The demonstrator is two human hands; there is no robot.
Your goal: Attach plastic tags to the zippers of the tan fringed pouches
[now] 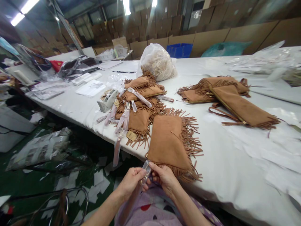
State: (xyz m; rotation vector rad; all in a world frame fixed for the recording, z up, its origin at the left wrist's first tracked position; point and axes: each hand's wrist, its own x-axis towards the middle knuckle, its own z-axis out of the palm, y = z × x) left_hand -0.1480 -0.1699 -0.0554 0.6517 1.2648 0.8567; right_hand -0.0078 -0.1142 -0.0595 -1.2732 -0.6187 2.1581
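Observation:
A brown wrist strap in clear wrapping [131, 201] hangs from between my hands at the table's front edge. My left hand [133, 180] pinches it near a gold metal ring. Fingers of my right hand [162, 175] are closed on the wrapping's upper end, beside the lower left corner of a tan fringed pouch [168, 141]. That pouch lies flat on the white table. Left of it are more tan fringed pouches [138, 119] in a heap, with wrapped straps and a paper tag [131, 135] on them.
A tape dispenser [108, 100] stands left of the heap, and a stuffed plastic bag [158, 61] behind it. More fringed pouches [242, 105] lie on the right. White sheets [90, 88] and plastic wrapping are spread on the table [225, 157]. A metal-framed chair [68, 204] is lower left.

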